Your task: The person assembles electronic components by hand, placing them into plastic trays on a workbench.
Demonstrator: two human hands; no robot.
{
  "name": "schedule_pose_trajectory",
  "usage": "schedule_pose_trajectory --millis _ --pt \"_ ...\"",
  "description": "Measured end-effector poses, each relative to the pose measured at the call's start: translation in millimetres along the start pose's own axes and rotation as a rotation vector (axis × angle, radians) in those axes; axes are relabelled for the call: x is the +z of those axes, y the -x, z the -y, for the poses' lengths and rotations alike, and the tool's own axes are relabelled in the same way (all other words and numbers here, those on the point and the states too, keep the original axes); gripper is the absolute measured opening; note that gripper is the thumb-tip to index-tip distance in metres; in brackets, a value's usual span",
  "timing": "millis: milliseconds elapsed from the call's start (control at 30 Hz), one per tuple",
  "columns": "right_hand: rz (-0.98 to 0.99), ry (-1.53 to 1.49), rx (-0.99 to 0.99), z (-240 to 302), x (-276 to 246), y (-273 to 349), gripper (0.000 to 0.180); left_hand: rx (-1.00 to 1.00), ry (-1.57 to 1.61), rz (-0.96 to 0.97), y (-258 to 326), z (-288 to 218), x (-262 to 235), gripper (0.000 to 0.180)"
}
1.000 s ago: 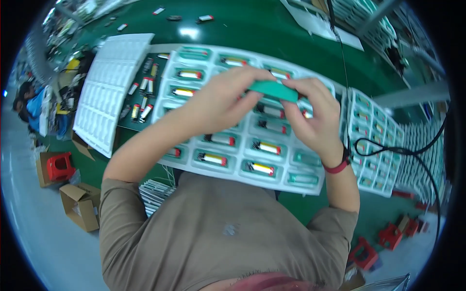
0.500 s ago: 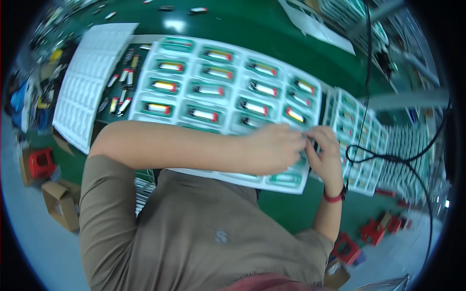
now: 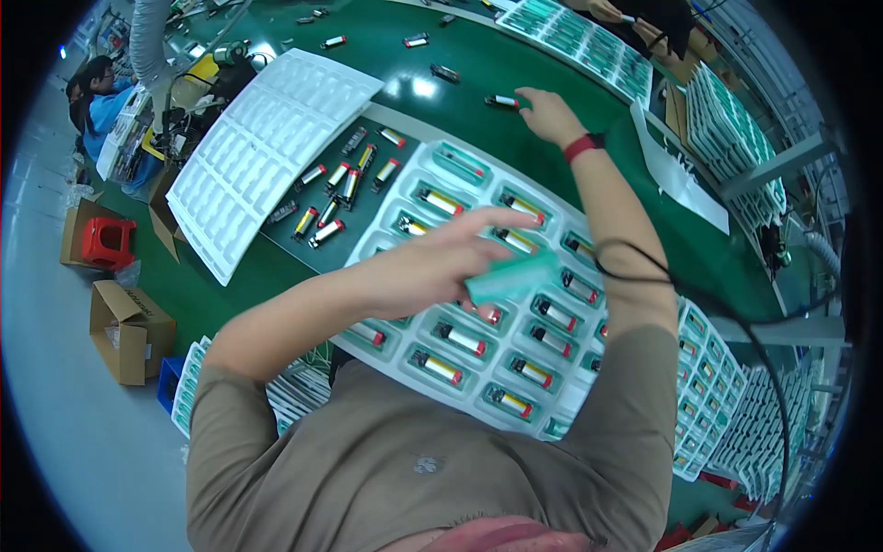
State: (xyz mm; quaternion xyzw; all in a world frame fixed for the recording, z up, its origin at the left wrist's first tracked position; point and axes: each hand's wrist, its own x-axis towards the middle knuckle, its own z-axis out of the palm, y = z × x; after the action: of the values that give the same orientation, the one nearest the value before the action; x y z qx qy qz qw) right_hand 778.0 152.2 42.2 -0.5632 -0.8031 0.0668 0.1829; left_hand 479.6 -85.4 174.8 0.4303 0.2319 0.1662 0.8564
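My left hand [image 3: 432, 267] is over the white moulded tray [image 3: 405, 345], one finger stretched out. Its other fingers close on a translucent green plastic piece [image 3: 515, 278], blurred by motion. Far ahead on the green work surface, the fingertips of my right hand [image 3: 550, 118] close round the red end of a small red-ended cylinder [image 3: 499, 100] with a pale body and dark head. Similar cylinders, some yellow and some white, lie in the tray's green-lined compartments. My left hand and forearm hide part of the tray.
An empty white tray [image 3: 276, 138] leans at the left, beside loose cylinders [image 3: 340, 189]. Another filled tray [image 3: 704, 386] stands right, near stacked trays [image 3: 763, 432]. A black cable [image 3: 763, 340] hangs across my right arm. At the far side, a person's hands [image 3: 635, 23] work over another tray [image 3: 589, 46].
My hands were close together over the tray's right side. Now my right hand has reached far forward to a cylinder, and my left has drawn left with the green piece. The view has shifted.
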Motion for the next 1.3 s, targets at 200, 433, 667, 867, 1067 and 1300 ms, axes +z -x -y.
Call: schedule_pose_trajectory --millis 200,433,667,867,1067,1300 --pt "0.045 0.177 0.104 -29.8 68.1 -36.3 0.027 0.177 0.423 -0.228 23.6 -8.0 -51.1 0.054" --pt "-0.157 -0.356 -0.015 103.1 -48.0 27.3 0.025 0.237 0.116 -0.089 8.3 -1.7 -73.5 0.045" --pt "-0.285 -0.399 -0.352 199.9 -113.6 164.5 0.034 0.179 0.258 -0.08 -6.5 7.9 -75.2 0.054" --pt "-0.275 -0.19 -0.359 205.8 -101.9 191.0 0.039 0.173 0.22 -0.135 -15.2 8.4 -50.8 0.059" --pt "-0.267 -0.112 -0.373 205.5 -100.2 191.7 0.042 0.173 0.201 -0.146 -14.3 7.1 -39.9 0.055" --pt "-0.323 -0.235 -0.199 208.4 -96.3 191.5 0.045 0.253 -0.164 -0.132 -16.3 12.5 -45.6 0.041"
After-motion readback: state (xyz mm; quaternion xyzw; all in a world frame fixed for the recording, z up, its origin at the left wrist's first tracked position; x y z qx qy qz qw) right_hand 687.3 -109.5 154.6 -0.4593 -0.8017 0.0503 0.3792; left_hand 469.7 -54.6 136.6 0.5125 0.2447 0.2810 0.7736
